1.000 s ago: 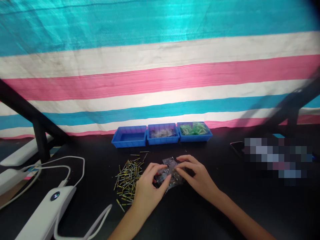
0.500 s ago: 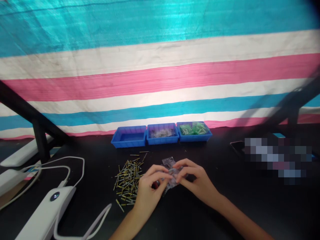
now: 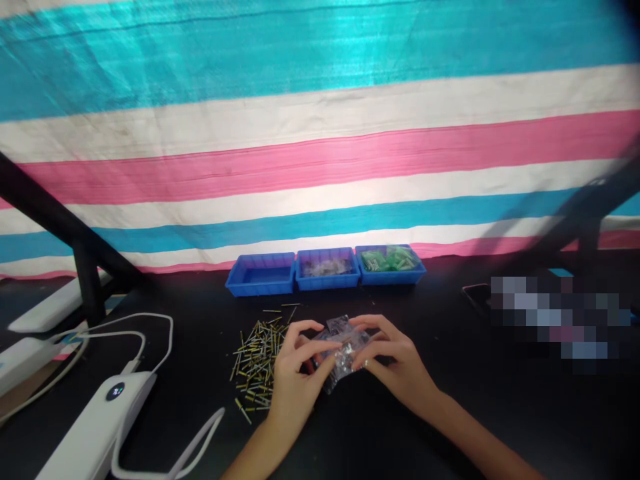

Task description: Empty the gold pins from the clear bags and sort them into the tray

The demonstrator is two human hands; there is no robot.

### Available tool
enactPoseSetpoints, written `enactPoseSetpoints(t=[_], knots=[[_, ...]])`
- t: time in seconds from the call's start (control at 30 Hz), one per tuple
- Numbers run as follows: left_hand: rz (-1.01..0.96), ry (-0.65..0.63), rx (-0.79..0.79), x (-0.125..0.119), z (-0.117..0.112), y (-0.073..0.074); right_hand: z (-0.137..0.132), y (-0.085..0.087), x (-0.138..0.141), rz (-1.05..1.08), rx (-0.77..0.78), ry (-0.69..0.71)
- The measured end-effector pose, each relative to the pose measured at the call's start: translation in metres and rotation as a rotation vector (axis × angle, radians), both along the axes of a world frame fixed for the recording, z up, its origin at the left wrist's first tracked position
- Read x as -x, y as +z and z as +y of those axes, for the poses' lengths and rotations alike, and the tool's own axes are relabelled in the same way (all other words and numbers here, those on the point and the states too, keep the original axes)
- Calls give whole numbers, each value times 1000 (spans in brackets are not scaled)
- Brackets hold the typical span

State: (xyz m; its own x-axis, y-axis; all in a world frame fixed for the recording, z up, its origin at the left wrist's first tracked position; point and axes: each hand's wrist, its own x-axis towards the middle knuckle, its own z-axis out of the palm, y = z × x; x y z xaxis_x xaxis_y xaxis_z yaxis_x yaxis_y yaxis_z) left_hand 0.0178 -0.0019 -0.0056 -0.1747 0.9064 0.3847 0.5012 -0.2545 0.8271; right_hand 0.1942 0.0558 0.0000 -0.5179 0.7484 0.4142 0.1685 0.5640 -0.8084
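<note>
A small clear plastic bag (image 3: 343,360) lies between my two hands above the black table. My left hand (image 3: 299,363) pinches its left side, with thumb and forefinger close together. Opposite it, my right hand (image 3: 393,353) grips the right edge with bent fingers. Something reddish shows behind my left fingers, too covered to name. Just left of my left hand is a loose pile of thin metal pins with yellowish ends (image 3: 257,357), which look like rivets or screws; the hand hides part of the pile.
Three blue bins stand in a row at the back: a left bin (image 3: 261,291) with its bottom showing, a middle bin (image 3: 327,283) with clear packets, a right bin (image 3: 393,277) with green packets. A white power bank (image 3: 95,427) with cables lies left; a phone (image 3: 477,297) lies right.
The plastic bag looks more spread out between my hands, and more of its shiny surface shows. My left fingers have lifted and shifted slightly. The whole view has moved a little.
</note>
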Motion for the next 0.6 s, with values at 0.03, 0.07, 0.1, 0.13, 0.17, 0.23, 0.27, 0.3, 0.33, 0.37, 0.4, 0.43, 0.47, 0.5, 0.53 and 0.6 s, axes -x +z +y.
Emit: enactPoseSetpoints(t=[0.03,0.07,0.1,0.13,0.17,0.23,0.27,0.3,0.33,0.37,0.4,0.43,0.47,0.5,0.53,0.6], knots=[[1,4,8,0,0,0,0,0,0,7,24,2],[2,5,14,1,0,0,0,0,0,11,52,0],[3,3,21,1,0,0,-1,0,1,12,82,-10],[2,0,27,1,1,0,-1,0,1,8,114,-26],[1,-1,35,0,1,0,-1,-1,2,-3,148,-50],[0,-2,60,-1,0,1,0,-3,2,-30,208,-100],[-1,-4,77,-2,0,2,0,-4,3,-41,232,-117],[-3,-7,94,-3,0,3,1,-5,3,-44,252,-129],[-8,-14,109,-4,0,4,1,-7,3,-38,272,-137],[-15,-24,123,-5,0,5,2,-8,3,-20,292,-142],[-26,-33,132,-5,0,6,4,-9,2,2,312,-146],[-38,-39,137,-6,0,8,6,-9,2,24,334,-152],[-51,-40,138,-6,-1,9,9,-10,1,43,355,-161],[-64,-36,137,-6,-1,11,12,-10,1,54,375,-170],[-76,-29,134,-6,-1,12,15,-10,0,60,391,-181],[-99,-18,127,-6,-2,15,23,-11,1,63,420,-203]])
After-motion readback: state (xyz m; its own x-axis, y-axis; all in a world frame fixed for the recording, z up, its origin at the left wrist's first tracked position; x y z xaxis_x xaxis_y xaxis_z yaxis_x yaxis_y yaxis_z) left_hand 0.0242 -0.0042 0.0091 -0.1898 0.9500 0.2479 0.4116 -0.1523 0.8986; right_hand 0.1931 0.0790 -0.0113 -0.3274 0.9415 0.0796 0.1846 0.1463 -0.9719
